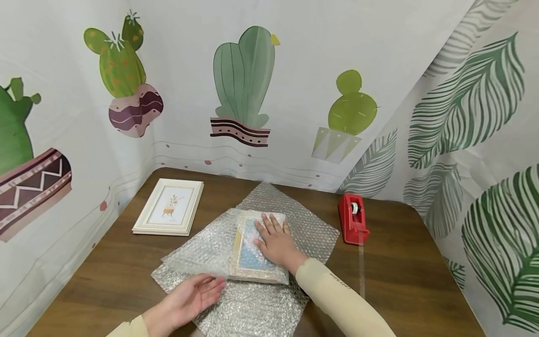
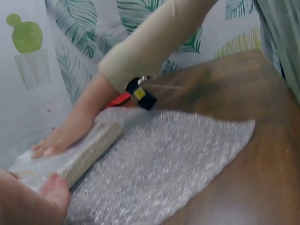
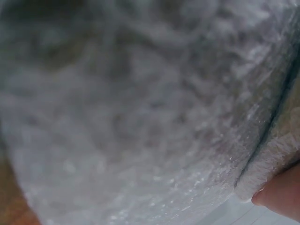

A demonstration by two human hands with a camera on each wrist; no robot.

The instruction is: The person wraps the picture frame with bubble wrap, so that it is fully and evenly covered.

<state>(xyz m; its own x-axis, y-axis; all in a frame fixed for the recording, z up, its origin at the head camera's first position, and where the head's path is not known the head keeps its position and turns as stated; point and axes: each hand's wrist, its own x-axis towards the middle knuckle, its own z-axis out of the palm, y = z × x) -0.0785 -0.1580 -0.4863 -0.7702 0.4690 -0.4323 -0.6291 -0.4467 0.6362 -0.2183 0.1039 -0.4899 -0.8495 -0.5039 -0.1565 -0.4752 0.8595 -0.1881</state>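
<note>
A picture frame with a blue picture lies on a sheet of bubble wrap, with a fold of the wrap over it. Spread flat, my right hand presses the covered frame from above. At the frame's near left corner, my left hand is palm up with relaxed fingers beside the wrap's folded edge; whether it touches that edge I cannot tell. The left wrist view shows the frame's pale side between both hands. Blurred bubble wrap fills most of the right wrist view, with a fingertip at lower right.
A white picture frame with a plant drawing lies at the back left of the wooden table. Right of the wrap stands a red tape dispenser, a clear strip of tape trailing toward me. Printed cloth hangs behind.
</note>
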